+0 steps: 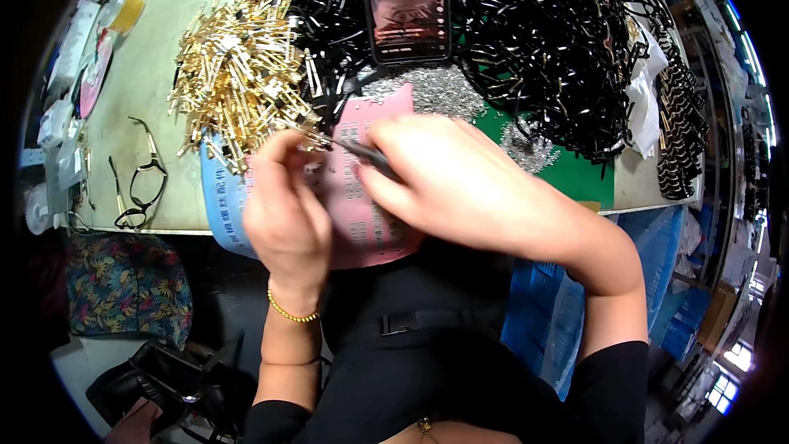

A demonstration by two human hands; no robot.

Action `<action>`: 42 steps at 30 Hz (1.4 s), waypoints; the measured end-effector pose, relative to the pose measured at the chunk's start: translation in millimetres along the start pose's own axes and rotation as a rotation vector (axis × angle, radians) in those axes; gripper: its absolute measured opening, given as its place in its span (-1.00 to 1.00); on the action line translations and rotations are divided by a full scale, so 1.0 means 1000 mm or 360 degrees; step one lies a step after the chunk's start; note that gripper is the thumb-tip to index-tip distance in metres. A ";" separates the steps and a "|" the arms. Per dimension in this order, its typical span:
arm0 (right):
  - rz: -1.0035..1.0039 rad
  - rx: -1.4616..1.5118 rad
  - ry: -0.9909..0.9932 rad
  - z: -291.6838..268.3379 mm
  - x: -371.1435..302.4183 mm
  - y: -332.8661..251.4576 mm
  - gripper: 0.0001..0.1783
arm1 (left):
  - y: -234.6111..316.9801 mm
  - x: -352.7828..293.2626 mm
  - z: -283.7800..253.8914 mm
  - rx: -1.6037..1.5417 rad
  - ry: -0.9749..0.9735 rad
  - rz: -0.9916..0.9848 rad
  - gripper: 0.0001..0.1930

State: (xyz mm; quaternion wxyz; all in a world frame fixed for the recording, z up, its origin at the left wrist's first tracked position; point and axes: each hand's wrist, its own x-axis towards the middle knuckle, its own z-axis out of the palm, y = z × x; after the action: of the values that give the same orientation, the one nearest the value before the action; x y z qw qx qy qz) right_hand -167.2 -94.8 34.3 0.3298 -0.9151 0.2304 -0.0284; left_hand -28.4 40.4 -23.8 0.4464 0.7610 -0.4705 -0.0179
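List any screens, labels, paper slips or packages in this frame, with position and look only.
Smartphone: propped upright at top centre among black eyeglass temples, dark frame, lit screen, blurred.
Pink paper slip: table's front edge under both hands, rectangular, dark print.
Blue paper slip: left of the pink one, under the gold temple pile, curved edge.
Clear plastic packets: far left table edge, whitish, contents unclear.

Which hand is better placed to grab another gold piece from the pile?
Left. The left hand sits just below the pile of gold metal pieces, while the right hand holds a thin dark tool.
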 end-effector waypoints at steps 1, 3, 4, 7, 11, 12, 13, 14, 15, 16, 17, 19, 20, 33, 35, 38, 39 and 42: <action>0.0005 -0.0054 0.0046 0.005 0.021 -0.004 -0.67 | -0.004 0.007 -0.003 0.0002 0.0150 -0.0166 -0.81; -0.0056 -0.0296 0.0368 0.017 0.049 -0.003 -0.62 | -0.022 0.017 -0.022 0.0093 0.0425 -0.0174 -0.81; -0.0044 -0.0318 0.0269 0.021 0.059 0.000 -0.63 | -0.036 0.019 -0.031 0.0055 0.0401 -0.0089 -0.82; 0.0064 -0.0281 0.0048 0.021 0.073 -0.002 -0.70 | -0.043 0.027 -0.039 -0.0195 0.0230 -0.0226 -0.81; 0.0079 0.0019 0.0090 -0.006 0.053 -0.012 -0.70 | -0.043 0.053 -0.033 0.0232 0.0001 0.0123 -0.85; 0.0081 0.0142 0.0071 -0.014 0.042 -0.012 -0.70 | -0.034 0.057 -0.029 0.0331 -0.0176 -0.0081 -0.87; 0.0101 0.0259 0.0020 -0.022 0.031 -0.010 -0.75 | -0.037 0.059 -0.021 0.0417 -0.0129 0.0022 -0.85; 0.0067 0.0441 0.0101 -0.024 0.017 -0.007 -0.78 | -0.035 0.061 -0.022 0.0509 -0.0203 -0.0050 -0.86; 0.0034 0.0616 0.0187 -0.024 0.002 -0.004 -0.80 | -0.031 0.062 -0.022 0.0595 -0.0279 -0.0116 -0.87; 0.0041 0.0715 0.0160 -0.028 -0.013 -0.002 -0.78 | -0.035 0.062 -0.021 0.0488 -0.0309 -0.0225 -0.89; 0.0052 0.0809 0.0136 -0.033 -0.027 0.001 -0.73 | -0.042 0.062 -0.019 0.0342 -0.0256 -0.0219 -0.89; 0.0344 0.1111 -0.0149 -0.049 -0.057 0.004 -0.69 | -0.056 0.064 -0.015 -0.0319 -0.0091 -0.0071 -0.92; 0.0536 0.1376 -0.0260 -0.060 -0.067 0.003 -0.62 | -0.053 0.064 -0.023 -0.0712 -0.0144 -0.0440 -0.88; 0.0687 0.0107 0.0816 -0.025 -0.153 0.063 -0.84 | -0.052 0.045 -0.048 -0.1599 -0.0220 -0.1013 -0.80; 0.0767 0.0121 0.0800 -0.014 -0.154 0.071 -0.86 | -0.049 0.043 -0.053 -0.1565 -0.0262 -0.0971 -0.83; 0.0733 -0.0070 0.0805 -0.011 -0.151 0.070 -0.91 | -0.046 0.036 -0.064 -0.1634 -0.0437 -0.0932 -0.82; 0.0693 0.0101 0.0834 -0.009 -0.150 0.071 -0.92 | -0.038 0.032 -0.064 -0.1604 -0.0463 -0.0905 -0.85; 0.0876 0.0916 0.0742 -0.016 -0.143 0.050 -0.93 | 0.004 0.005 -0.043 -0.1215 -0.0419 -0.0721 -0.81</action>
State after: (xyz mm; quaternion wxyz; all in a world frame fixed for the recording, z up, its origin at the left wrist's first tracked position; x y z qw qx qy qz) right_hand -317.9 -74.8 30.1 0.5051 -0.6602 0.5157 -0.2076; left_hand -9.6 64.5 6.8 0.6159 0.6170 -0.3048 -0.3835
